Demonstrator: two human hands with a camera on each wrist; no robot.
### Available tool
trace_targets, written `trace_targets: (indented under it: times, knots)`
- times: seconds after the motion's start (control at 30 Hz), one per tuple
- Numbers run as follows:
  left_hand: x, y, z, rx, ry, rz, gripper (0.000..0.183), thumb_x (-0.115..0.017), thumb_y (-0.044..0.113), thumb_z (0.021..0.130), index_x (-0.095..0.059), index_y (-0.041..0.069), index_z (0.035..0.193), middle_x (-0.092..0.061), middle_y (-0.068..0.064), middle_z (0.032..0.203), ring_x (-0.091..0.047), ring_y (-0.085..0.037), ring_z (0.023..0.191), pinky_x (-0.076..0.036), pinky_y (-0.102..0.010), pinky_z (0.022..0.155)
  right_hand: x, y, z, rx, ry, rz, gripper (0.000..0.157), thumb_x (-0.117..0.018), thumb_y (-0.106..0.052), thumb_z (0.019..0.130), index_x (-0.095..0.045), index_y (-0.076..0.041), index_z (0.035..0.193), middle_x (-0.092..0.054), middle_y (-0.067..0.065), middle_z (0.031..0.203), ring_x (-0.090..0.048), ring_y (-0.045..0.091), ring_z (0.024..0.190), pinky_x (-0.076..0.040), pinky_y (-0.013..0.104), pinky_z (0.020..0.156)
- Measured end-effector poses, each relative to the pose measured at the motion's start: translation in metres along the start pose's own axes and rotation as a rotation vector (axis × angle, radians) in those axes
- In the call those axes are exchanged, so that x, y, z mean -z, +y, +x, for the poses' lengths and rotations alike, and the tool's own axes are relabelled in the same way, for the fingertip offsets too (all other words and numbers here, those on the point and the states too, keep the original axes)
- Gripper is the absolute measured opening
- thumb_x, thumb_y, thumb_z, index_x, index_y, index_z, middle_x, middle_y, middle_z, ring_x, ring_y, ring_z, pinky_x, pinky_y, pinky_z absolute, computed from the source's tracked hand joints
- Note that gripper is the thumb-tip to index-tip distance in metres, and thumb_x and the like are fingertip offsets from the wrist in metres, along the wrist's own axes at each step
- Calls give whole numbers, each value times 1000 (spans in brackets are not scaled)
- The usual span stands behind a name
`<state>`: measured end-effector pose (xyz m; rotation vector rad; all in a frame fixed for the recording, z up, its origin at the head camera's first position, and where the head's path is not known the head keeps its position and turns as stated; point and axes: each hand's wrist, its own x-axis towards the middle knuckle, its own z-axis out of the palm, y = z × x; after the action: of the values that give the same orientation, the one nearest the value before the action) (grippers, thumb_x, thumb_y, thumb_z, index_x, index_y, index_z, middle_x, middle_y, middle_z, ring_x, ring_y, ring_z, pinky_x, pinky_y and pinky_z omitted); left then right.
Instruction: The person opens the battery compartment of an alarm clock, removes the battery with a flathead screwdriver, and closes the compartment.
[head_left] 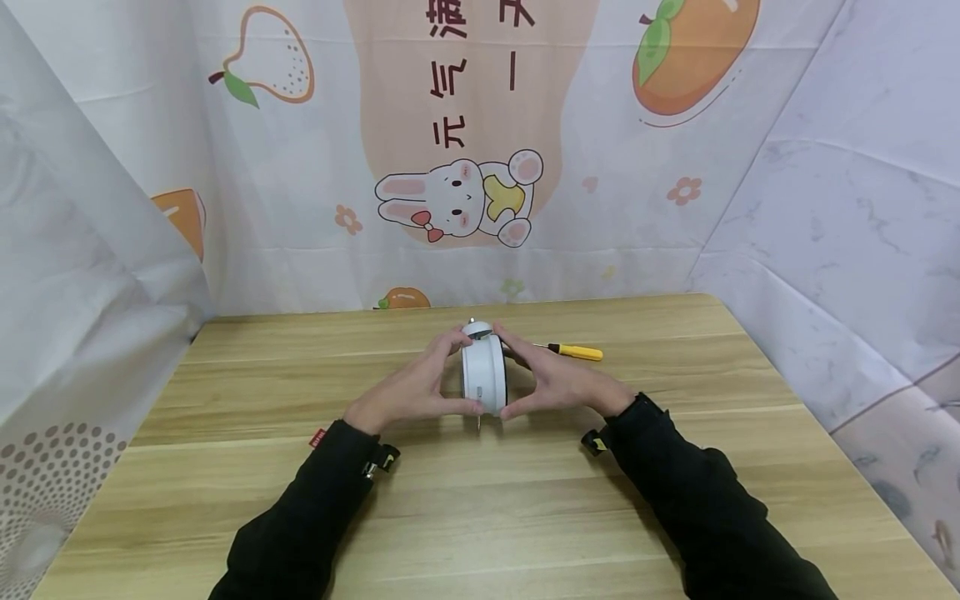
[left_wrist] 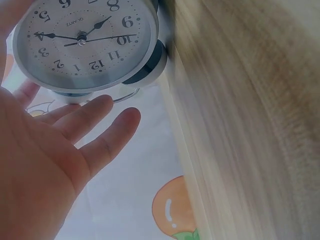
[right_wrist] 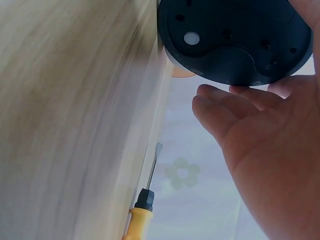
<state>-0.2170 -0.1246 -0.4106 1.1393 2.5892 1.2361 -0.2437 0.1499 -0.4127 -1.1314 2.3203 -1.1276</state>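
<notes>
The person's left arm (head_left: 292, 517) and right arm (head_left: 716, 508) both reach out in front and lean in toward each other. The left grip (head_left: 420, 385) and the right grip (head_left: 555, 382) are bare, and their palms face each other. They are close together. Each thumb is on the side near the body, with the fingers on the far side, so each makes a C shape. The left fingers (left_wrist: 95, 117) and right fingers (right_wrist: 215, 110) bend a little.

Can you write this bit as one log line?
left hand: grips alarm clock, face side | right hand: grips it, back side | yellow-handled screwdriver: on table, untouched
</notes>
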Motion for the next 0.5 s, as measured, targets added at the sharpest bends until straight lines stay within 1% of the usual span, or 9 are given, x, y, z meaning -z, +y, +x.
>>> trace_targets:
  times: [0.13,0.33,0.5]
  knots:
    - [1,1,-1,24,1,-3,85,-86,47,80,-32,21,141,-30,-1,157,-40,-22,141,-37,-49,113,0,0,1,14,-4,-5,128,-88,-41,78,7,-25,163,-8,-2,169,-23,21,151,-27,43,119]
    - [2,2,-1,64,-2,0,80,-85,47,81,-35,22,138,-33,-2,154,-46,-26,138,-40,-48,111,0,1,0,13,-35,-15,126,-87,-40,80,8,-24,162,-10,-3,168,-21,18,151,-26,41,119]
    - [2,0,0,71,-8,45,78,-83,49,82,-36,19,136,-35,-3,151,-48,-25,136,-43,-45,108,0,1,-1,-8,-46,-63,125,-87,-37,81,4,-15,163,-9,2,168,-21,24,151,-27,41,119]
